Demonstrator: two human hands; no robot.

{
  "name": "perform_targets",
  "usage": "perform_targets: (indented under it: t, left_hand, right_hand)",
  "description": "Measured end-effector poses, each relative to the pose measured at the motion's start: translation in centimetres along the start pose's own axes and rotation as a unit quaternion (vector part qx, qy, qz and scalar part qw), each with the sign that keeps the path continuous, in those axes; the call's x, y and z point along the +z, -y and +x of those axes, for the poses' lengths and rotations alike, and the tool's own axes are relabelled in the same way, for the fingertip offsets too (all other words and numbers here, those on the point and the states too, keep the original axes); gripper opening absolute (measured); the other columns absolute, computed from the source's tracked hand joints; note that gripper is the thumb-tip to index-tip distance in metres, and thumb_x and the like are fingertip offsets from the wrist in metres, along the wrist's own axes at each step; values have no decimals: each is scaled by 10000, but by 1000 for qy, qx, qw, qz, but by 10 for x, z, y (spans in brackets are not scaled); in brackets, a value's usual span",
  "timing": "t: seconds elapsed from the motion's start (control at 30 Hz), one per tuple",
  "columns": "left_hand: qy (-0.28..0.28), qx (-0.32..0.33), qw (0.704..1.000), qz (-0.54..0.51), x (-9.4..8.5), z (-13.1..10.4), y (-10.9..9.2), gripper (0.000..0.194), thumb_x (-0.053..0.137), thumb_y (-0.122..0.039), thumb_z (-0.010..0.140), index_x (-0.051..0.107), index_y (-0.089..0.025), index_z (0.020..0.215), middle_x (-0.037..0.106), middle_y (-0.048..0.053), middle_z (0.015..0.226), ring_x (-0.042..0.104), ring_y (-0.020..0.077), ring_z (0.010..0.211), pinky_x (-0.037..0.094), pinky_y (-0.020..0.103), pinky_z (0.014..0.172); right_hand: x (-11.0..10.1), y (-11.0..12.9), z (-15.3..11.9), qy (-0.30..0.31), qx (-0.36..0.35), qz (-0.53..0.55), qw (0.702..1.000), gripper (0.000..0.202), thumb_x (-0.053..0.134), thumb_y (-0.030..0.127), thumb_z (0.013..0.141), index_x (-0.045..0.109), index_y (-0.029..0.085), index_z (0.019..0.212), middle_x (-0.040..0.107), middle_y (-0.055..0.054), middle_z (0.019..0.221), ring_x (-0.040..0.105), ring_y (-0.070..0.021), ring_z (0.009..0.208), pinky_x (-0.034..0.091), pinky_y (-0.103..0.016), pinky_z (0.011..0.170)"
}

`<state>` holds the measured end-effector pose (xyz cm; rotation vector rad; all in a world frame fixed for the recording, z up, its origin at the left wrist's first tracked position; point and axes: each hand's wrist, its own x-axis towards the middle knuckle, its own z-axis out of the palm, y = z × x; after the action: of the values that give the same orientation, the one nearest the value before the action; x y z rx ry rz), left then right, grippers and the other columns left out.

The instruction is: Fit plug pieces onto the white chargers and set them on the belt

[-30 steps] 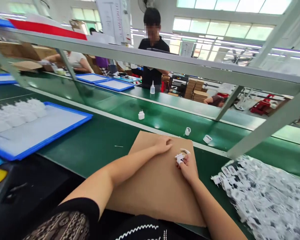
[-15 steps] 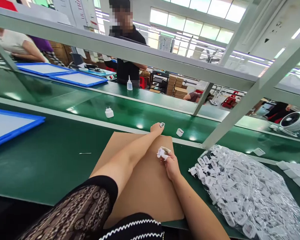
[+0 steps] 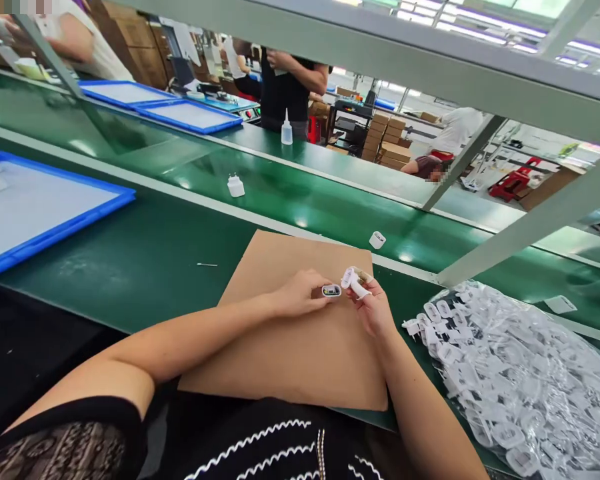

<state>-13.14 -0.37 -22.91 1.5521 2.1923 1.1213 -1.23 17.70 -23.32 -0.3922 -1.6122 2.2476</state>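
Observation:
My left hand point(image 3: 300, 293) is closed on a white charger housing point(image 3: 331, 291), whose open end shows a circuit board inside. Close to its right, my right hand point(image 3: 379, 312) pinches a small white plastic plug cover point(image 3: 349, 276). White coverings sit on some fingertips of the right hand. A small gap separates the two parts, and both hands are over a brown cardboard sheet point(image 3: 285, 360).
A bag of white plastic parts point(image 3: 515, 373) lies at right. On the green belt are a white plug charger point(image 3: 235, 187) and another housing point(image 3: 377, 240). Left is a blue-edged tray point(image 3: 55, 230); a thin swab-like stick point(image 3: 207, 265) is nearer. A squeeze bottle point(image 3: 287, 130) stands beyond.
My left hand has drawn back from the belt's edge with the charger housing, to beside my right hand. The right hand keeps the plug cover. The view has tilted down.

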Motion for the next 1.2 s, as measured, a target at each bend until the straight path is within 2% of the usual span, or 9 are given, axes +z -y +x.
perform_targets:
  t: [0.1, 0.17, 0.23, 0.33, 0.53, 0.67, 0.93, 1.03, 1.2]
  left_hand:
    - [-7, -16, 998, -55, 7, -9, 3, 452, 734, -378, 853, 692, -256, 1286, 752, 54, 1146, 671, 236, 1023, 503, 350, 959]
    - [-28, -31, 996, -82, 11, -9, 9, 565, 826, -402, 780, 672, -226, 1294, 729, 77, 1210, 659, 256, 1089, 498, 369, 996]
    - [-31, -31, 994, -104, 14, -8, 16, 461, 827, -404, 792, 708, -210, 1193, 738, 74, 1157, 663, 248, 1070, 506, 360, 977]
    - [-26, -13, 991, -131, 15, -7, 23, 266, 750, -367, 876, 740, -209, 1090, 749, 55, 1087, 670, 219, 1027, 509, 331, 942]
    - [-35, 5, 992, -117, 16, -7, 24, 255, 740, -394, 889, 742, -207, 1061, 732, 43, 1027, 652, 207, 951, 499, 316, 871]
    - [-37, -3, 994, -107, 15, -7, 22, 237, 743, -393, 882, 744, -193, 1009, 716, 40, 971, 636, 204, 911, 486, 311, 826]
    - [-40, 0, 992, -124, 13, -6, 21, 202, 722, -400, 891, 723, -197, 900, 712, 39, 953, 641, 209, 926, 491, 315, 878]
    - [-36, 6, 991, -127, 12, -7, 21, 222, 717, -420, 896, 732, -198, 902, 709, 43, 960, 638, 212, 925, 490, 315, 872]
    - [-36, 9, 990, -140, 14, -7, 24, 210, 722, -408, 896, 733, -198, 899, 691, 38, 927, 629, 208, 889, 488, 321, 853]
  right_hand:
    - [2, 1, -3, -15, -46, -104, 993, 484, 859, 412, 738, 699, 233, 1159, 741, -78, 1110, 691, -221, 920, 569, -379, 826]
    - [1, 5, -7, -21, -99, -206, 973, 376, 806, 404, 812, 709, 235, 1134, 723, -82, 1123, 686, -230, 985, 556, -390, 875]
    - [0, 11, -12, -9, -161, -320, 934, 278, 730, 377, 890, 726, 246, 1135, 693, -76, 1105, 675, -222, 982, 549, -392, 888]
    - [0, 19, -18, 23, -228, -439, 868, 270, 628, 327, 962, 720, 267, 1208, 642, -73, 1084, 658, -218, 975, 557, -398, 893]
    - [7, 9, -19, 94, -255, -524, 807, 343, 543, 240, 989, 670, 259, 1307, 642, -97, 1119, 646, -254, 1060, 550, -433, 945]
    - [11, 2, -15, 76, -277, -544, 788, 338, 530, 215, 990, 669, 245, 1296, 657, -106, 1108, 642, -265, 1044, 543, -424, 907]
    - [23, 10, -15, 124, -281, -663, 683, 354, 482, 97, 936, 700, 198, 1196, 633, -128, 1044, 553, -302, 985, 486, -436, 849]
    - [26, 12, -14, 132, -277, -676, 670, 315, 490, 81, 931, 700, 194, 1138, 628, -121, 1028, 546, -293, 964, 466, -412, 834]
    - [28, 14, -8, 120, -253, -673, 684, 212, 512, 73, 914, 680, 202, 928, 593, -85, 906, 535, -258, 863, 429, -348, 725]
